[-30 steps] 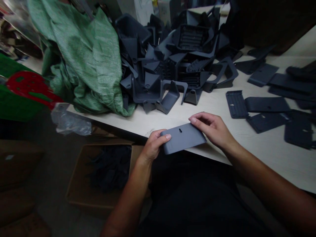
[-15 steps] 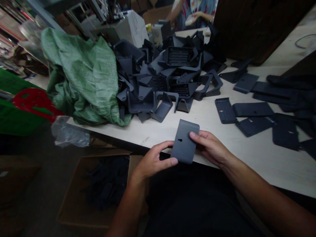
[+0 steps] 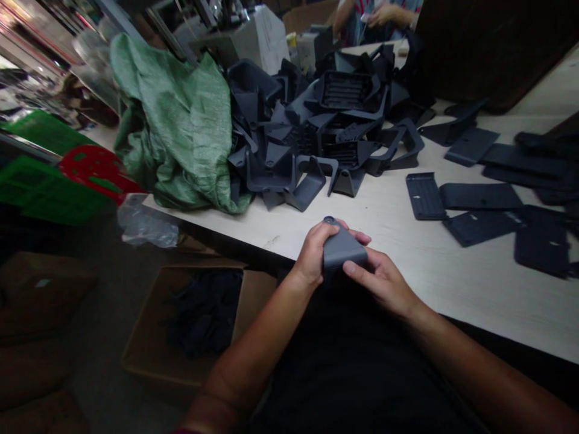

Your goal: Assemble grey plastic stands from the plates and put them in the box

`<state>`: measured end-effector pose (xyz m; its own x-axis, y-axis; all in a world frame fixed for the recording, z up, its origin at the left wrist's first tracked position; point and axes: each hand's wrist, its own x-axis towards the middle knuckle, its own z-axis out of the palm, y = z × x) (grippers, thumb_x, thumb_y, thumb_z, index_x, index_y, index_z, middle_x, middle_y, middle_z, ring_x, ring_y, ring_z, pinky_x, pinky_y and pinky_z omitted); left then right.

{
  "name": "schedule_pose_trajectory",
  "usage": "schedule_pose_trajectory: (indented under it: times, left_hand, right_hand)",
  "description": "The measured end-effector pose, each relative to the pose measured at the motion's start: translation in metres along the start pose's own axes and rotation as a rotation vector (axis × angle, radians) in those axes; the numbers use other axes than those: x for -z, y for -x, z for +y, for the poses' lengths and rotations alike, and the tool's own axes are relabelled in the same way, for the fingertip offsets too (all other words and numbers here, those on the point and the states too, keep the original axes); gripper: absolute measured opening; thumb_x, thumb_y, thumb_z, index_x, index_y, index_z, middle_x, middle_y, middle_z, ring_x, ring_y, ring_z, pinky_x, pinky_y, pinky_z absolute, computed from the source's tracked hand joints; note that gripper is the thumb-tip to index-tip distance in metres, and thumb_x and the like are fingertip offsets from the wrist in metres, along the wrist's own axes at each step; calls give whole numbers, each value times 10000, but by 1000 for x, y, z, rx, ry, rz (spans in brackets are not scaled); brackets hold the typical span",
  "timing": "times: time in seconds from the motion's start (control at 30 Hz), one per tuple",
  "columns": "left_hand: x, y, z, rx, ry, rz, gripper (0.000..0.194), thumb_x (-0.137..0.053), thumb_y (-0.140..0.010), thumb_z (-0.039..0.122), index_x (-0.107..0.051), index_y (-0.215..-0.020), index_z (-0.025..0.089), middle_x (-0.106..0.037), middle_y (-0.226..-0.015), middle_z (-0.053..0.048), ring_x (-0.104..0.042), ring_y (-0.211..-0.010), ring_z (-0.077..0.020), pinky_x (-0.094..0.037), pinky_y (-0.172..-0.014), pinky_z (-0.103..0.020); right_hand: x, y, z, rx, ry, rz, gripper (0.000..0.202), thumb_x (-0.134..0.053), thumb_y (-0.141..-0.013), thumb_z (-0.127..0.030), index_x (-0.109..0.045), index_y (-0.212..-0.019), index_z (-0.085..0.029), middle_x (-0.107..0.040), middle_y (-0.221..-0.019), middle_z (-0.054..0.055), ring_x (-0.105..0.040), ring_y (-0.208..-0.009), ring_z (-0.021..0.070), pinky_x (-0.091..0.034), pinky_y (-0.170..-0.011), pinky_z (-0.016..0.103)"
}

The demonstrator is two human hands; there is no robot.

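Note:
A dark grey plastic piece point(image 3: 344, 248) is held between my two hands near the table's front edge, tilted so that a rounded edge faces me. My left hand point(image 3: 313, 248) is closed on its left side, the thumb on top. On the right side, my right hand point(image 3: 382, 277) grips it, with the thumb at the lower corner. Beyond my hands a heap of dark grey plastic parts point(image 3: 307, 132) lies on the white table point(image 3: 389, 229). Several flat dark plates point(image 3: 482, 196) are spread to the right.
A green woven sack point(image 3: 181, 126) drapes over the table's left part. Below the edge stands a cardboard box point(image 3: 254, 296) with dark parts inside. A red perforated object point(image 3: 93, 170) and a clear plastic bag point(image 3: 149, 226) are at the left. Another person's hand point(image 3: 384, 15) shows at the top.
The grey piece has been turned and tipped in my hands, so its broad face with the hole no longer faces me. My left hand has moved up and wrapped round its side. The view has shifted.

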<state>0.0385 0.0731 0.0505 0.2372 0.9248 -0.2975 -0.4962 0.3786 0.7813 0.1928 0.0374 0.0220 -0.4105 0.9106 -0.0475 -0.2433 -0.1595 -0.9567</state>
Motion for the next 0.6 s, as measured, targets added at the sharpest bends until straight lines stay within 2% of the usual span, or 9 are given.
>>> schedule_pose_trajectory:
  times: [0.13, 0.2, 0.27, 0.33, 0.47, 0.6]
  left_hand:
    - [-8, 10, -6, -176, -120, 52, 193, -645, -855, 359, -611, -960, 200, -818, -817, -91, -786, -883, -292, -595, -844, -389]
    - [-11, 16, -9, -240, -127, 45, 185, -617, -892, 363, -606, -984, 203, -818, -820, -86, -785, -894, -288, -593, -843, -386]
    - [-11, 20, -10, -268, -139, 23, 175, -594, -922, 359, -608, -998, 202, -821, -831, -86, -785, -908, -283, -589, -852, -382]
    - [-9, 22, -9, -277, -154, 21, 175, -582, -934, 361, -613, -996, 200, -823, -843, -87, -784, -919, -282, -586, -868, -385]
    - [-3, 26, -6, -256, -148, 57, 186, -592, -905, 368, -624, -981, 202, -824, -866, -86, -783, -958, -298, -581, -920, -414]
    - [-3, 32, -4, -207, -67, 38, 179, -581, -876, 359, -622, -952, 202, -828, -896, -104, -786, -987, -316, -579, -951, -449]
  right_hand:
    - [-7, 7, 0, 123, 48, 76, 376, -832, -912, -492, -809, -1157, -208, -725, -1411, 86, -669, -1293, 323, -518, -1122, 419]
    - [-10, 10, 1, 192, 97, 120, 378, -839, -907, -476, -798, -1165, -202, -740, -1372, 93, -671, -1282, 329, -516, -1118, 423]
    - [-12, 12, 2, 223, 136, 131, 362, -838, -910, -462, -793, -1145, -191, -778, -1262, 91, -708, -1185, 315, -543, -1062, 410]
    - [-13, 13, 2, 219, 153, 111, 345, -838, -910, -460, -796, -1108, -181, -791, -1214, 86, -723, -1118, 300, -558, -1014, 393]
    - [-9, 12, -3, 145, 162, 39, 353, -845, -900, -493, -804, -1082, -194, -787, -1228, 77, -710, -1152, 308, -547, -1020, 384]
    - [0, 16, -6, 62, 179, -23, 378, -747, -970, -552, -819, -1146, -226, -798, -1155, 72, -719, -1136, 322, -548, -1036, 421]
